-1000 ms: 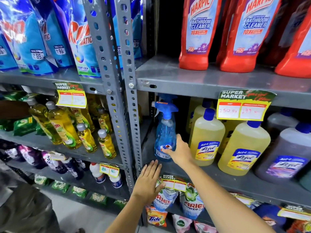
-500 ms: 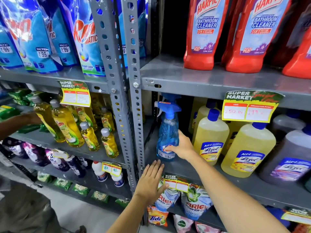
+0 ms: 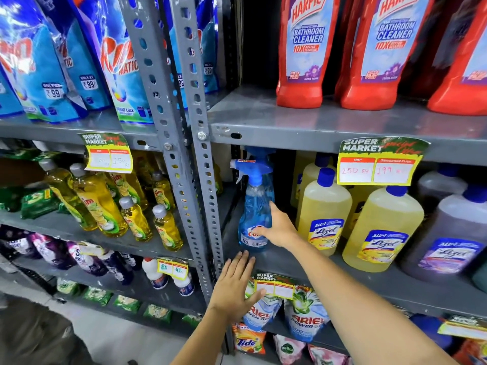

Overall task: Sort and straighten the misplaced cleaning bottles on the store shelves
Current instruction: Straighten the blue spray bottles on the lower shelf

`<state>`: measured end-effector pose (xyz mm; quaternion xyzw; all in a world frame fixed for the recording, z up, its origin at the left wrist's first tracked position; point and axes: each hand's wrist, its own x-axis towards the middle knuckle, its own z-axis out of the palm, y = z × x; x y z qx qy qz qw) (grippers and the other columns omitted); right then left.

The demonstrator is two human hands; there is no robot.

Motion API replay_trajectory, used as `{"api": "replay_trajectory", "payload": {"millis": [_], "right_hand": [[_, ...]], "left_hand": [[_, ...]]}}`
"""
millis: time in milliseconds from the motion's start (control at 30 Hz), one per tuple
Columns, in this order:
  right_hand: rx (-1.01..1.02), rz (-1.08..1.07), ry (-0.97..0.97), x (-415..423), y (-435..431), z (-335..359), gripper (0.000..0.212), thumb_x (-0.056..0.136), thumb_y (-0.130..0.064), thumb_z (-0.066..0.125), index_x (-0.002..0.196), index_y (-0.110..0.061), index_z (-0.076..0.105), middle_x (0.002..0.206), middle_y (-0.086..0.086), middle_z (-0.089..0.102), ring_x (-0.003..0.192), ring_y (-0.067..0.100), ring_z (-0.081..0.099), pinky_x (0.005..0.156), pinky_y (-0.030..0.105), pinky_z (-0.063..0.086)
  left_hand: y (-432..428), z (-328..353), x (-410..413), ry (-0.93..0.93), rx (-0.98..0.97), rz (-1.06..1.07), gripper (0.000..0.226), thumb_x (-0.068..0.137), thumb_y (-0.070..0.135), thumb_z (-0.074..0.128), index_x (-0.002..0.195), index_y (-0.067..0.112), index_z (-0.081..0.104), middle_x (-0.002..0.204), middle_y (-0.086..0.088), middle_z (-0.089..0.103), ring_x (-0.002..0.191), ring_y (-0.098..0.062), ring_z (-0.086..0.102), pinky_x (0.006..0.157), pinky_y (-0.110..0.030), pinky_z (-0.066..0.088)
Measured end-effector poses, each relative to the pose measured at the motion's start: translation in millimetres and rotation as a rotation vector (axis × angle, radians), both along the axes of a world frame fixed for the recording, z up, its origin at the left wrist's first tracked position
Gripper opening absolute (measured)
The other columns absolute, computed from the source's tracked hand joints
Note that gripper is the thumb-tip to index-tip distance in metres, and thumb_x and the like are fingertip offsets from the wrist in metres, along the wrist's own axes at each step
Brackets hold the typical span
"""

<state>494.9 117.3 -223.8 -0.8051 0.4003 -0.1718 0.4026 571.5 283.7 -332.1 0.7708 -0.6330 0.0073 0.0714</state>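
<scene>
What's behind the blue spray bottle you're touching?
Behind the blue spray bottle, held by the right hand, another blue trigger head shows. Its body is hidden; beyond is dark.

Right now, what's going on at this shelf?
A person is tidying a store shelf of cleaning products. Their right hand is on the lower body of a blue spray bottle, which stands upright at the left end of the middle shelf, beside the yellow Lizol bottles. Their left hand is open and flat against the shelf's front edge, holding nothing. Red Harpic bathroom cleaner bottles stand on the shelf above.
</scene>
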Motion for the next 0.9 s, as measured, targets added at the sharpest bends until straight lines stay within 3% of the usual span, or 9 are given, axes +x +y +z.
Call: {"api": "replay_trajectory", "payload": {"millis": [133,567,633,767,900], "right_hand": [[-0.028,0.005,-0.003,0.0,1.6,1.7,0.086,0.072,-0.023,0.085,0.143,-0.021,0.036,0.134,0.004,0.061,0.122,0.023,0.059,0.103,0.043,0.049],[-0.02,0.005,0.001,-5.6,-3.8,-3.3,0.087,0.075,-0.019,0.083,0.146,-0.022,0.032,0.137,0.005,0.058,0.124,0.024,0.057,0.102,0.046,0.05],[-0.023,0.002,-0.003,-5.9,-2.8,-3.2,0.087,0.075,-0.02,0.083,0.146,-0.023,0.032,0.137,0.005,0.058,0.124,0.024,0.057,0.101,0.046,0.05],[-0.046,0.007,0.001,-6.8,-4.2,-5.6,0.085,0.075,-0.022,0.082,0.145,-0.023,0.033,0.137,0.005,0.058,0.123,0.024,0.058,0.1,0.045,0.051],[-0.044,0.01,0.002,-5.5,-5.6,-6.0,0.084,0.076,-0.023,0.082,0.145,-0.024,0.032,0.138,0.004,0.058,0.124,0.024,0.057,0.101,0.045,0.051]], "left_hand": [[0.9,1.3,1.0,0.014,0.003,-0.011,0.083,0.091,0.072,0.015,0.152,0.021,-0.009,0.156,0.004,-0.019,0.141,-0.01,-0.025,0.114,-0.031,-0.018],[1.3,-0.5,4.6,0.016,-0.023,-0.038,0.083,0.091,0.072,0.017,0.153,0.021,-0.004,0.154,0.006,-0.018,0.142,-0.01,-0.021,0.113,-0.029,-0.019],[0.2,-2.5,4.7,0.019,-0.037,-0.034,0.083,0.091,0.072,0.017,0.153,0.02,0.001,0.156,0.004,-0.011,0.144,-0.013,-0.016,0.115,-0.03,-0.016],[-0.1,-8.0,6.2,0.03,-0.027,-0.026,0.08,0.094,0.07,0.026,0.151,0.015,0.024,0.157,-0.004,0.019,0.145,-0.019,0.01,0.114,-0.035,0.002],[-0.1,-7.5,5.8,0.043,-0.03,-0.026,0.079,0.094,0.07,0.028,0.151,0.015,0.024,0.157,-0.004,0.018,0.145,-0.015,0.005,0.114,-0.035,0.002]]}}
